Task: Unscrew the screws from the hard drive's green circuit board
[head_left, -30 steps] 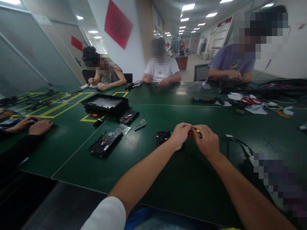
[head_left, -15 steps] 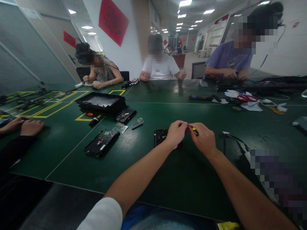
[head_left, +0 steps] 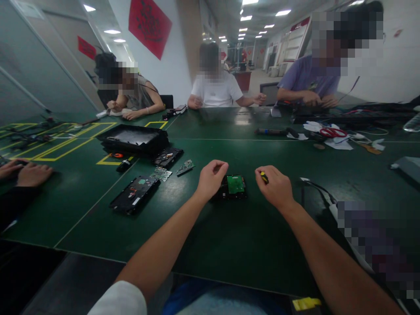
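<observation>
In the head view, a black hard drive with a green circuit board [head_left: 236,184] lies flat on the table between my hands. My left hand [head_left: 212,177] is held over its left end, thumb and fingers pinched together; anything between the tips is too small to make out. To the right of the drive, my right hand [head_left: 275,186] is closed around a screwdriver [head_left: 264,177]. Only its yellow-and-black handle end shows, and its shaft is hidden.
Left of me lie a black drive casing [head_left: 135,195], loose circuit boards [head_left: 161,173] and a black tray [head_left: 134,139]. A cable [head_left: 318,187] runs at the right. Scissors [head_left: 333,132] lie farther back. Several people sit around the green table [head_left: 203,236]; one person's hands [head_left: 34,174] rest at the left edge.
My hands were together above the drive and are now apart, the left one moved leftward. The green board has come into sight. The screwdriver remains in my right hand.
</observation>
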Tool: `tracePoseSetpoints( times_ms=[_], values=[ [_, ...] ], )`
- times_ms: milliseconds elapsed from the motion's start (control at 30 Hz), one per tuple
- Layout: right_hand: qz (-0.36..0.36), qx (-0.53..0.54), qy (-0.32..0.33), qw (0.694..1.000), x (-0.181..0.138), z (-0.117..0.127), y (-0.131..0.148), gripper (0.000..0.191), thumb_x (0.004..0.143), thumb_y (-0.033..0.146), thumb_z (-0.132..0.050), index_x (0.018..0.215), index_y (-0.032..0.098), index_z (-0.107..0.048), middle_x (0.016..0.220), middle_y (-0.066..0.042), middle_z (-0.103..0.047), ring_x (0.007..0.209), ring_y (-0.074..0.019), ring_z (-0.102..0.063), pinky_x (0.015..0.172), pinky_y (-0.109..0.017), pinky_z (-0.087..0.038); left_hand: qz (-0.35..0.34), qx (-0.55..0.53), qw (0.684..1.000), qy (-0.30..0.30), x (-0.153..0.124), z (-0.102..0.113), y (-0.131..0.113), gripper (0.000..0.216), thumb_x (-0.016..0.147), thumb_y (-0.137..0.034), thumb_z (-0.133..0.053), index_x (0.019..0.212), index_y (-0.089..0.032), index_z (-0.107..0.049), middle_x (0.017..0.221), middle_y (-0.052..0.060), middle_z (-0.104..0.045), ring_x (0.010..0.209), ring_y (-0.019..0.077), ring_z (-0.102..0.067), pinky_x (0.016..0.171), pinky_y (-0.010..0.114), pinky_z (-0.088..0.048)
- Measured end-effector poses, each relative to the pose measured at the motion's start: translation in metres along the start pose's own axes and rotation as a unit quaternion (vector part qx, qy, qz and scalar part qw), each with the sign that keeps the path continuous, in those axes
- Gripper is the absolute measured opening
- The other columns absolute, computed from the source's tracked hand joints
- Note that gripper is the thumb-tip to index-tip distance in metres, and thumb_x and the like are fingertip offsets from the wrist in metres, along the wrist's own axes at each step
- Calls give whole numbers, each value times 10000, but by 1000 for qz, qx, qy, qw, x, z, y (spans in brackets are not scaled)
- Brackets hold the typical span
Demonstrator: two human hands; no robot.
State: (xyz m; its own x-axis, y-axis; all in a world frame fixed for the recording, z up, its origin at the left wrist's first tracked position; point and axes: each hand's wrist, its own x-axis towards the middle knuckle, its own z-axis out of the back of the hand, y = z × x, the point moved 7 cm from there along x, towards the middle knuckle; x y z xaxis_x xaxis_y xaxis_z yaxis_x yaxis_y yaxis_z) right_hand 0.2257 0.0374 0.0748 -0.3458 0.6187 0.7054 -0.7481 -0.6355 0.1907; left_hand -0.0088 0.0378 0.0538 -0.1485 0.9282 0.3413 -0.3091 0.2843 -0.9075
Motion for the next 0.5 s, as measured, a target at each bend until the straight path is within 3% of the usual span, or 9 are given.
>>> tracePoseSetpoints(
  times_ms=[100, 200, 367, 500],
  values=[
    [-23, -10, 28, 999, 0, -4, -7, 160, 1020, 285, -538, 1000, 178, -656, 1012, -103, -734, 884, -230, -689, 734, -326, -496, -56, 97, 993, -46, -6, 35, 14, 133, 947, -334, -682, 934, -203, -673, 1058, 57, -735, 964, 198, -696, 904, 364, -559],
    [-39, -5, 56, 998, -1, -9, -10, 155, 1010, 282, -536, 984, 180, -651, 1004, -97, -722, 881, -228, -679, 727, -325, -482, -103, 179, 978, -11, -13, 48, 25, 98, 941, -288, -684, 891, -206, -665, 1076, 68, -720, 1004, 216, -678, 916, 395, -559],
    [-60, 6, 91, 994, -2, -18, -12, 155, 1005, 288, -528, 979, 189, -643, 1011, -101, -714, 897, -238, -673, 764, -342, -478, -132, 223, 962, 83, -24, 37, 19, 215, 1043, -330, -527, 1097, -220, -704, 1165, 84, -702, 1136, 231, -657, 1045, 442, -526],
    [-62, 22, 76, 995, 0, -15, -12, 158, 1011, 288, -504, 1000, 190, -628, 1009, -111, -705, 913, -246, -665, 802, -352, -482, -146, 278, 932, 183, -36, 17, 8, 544, 967, -565, -621, 1389, -221, -602, 1369, 138, -627, 1324, 317, -549, 1131, 523, -458]
  ],
)
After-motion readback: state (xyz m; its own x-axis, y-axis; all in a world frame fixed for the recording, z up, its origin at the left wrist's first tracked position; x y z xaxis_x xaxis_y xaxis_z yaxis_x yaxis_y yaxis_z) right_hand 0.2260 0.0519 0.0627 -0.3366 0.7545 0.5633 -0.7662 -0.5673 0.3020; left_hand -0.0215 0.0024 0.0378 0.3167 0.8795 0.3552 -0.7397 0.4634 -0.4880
